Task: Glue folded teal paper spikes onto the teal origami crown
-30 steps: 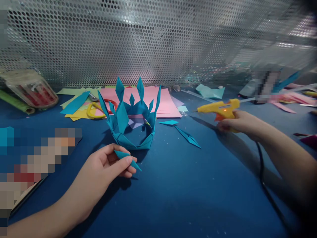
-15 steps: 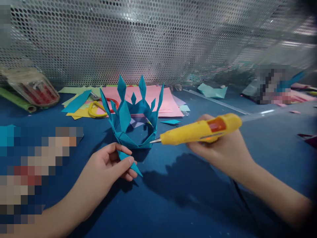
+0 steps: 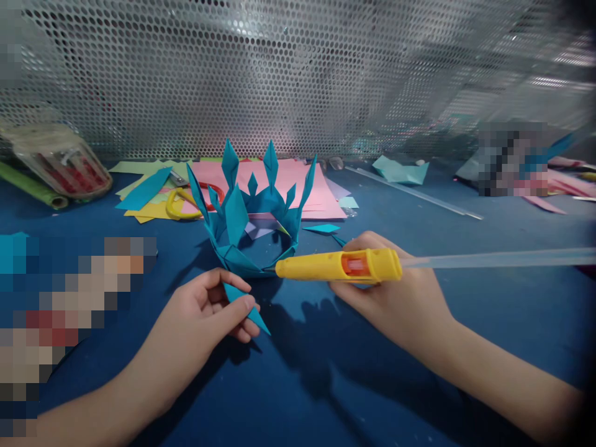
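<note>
A blue folded-paper crown (image 3: 242, 264) with several pointed spikes stands upright on the dark blue table. My left hand (image 3: 216, 310) is just in front of it, thumb and fingers pinching a pointed folded piece of blue paper (image 3: 257, 318). To the right, my right hand (image 3: 391, 279) grips a yellow glue gun (image 3: 311, 266). The gun's tip points left at the crown's front lower band; whether it touches cannot be made out. A clear glue stick (image 3: 493, 258) sticks out of the gun's back end.
Behind the crown lie pink paper sheets (image 3: 321, 192) and yellow-handled scissors (image 3: 179, 203). A tipped jar (image 3: 69, 161) and a green roll (image 3: 35, 185) are at the left. Another clear glue stick (image 3: 419, 194) lies near a pale green paper piece (image 3: 400, 171). A perforated metal panel (image 3: 298, 81) closes off the back.
My right hand has brought the glue gun leftward, its tip now at the middle of the crown's front band, the gun more level. My left hand has barely moved.
</note>
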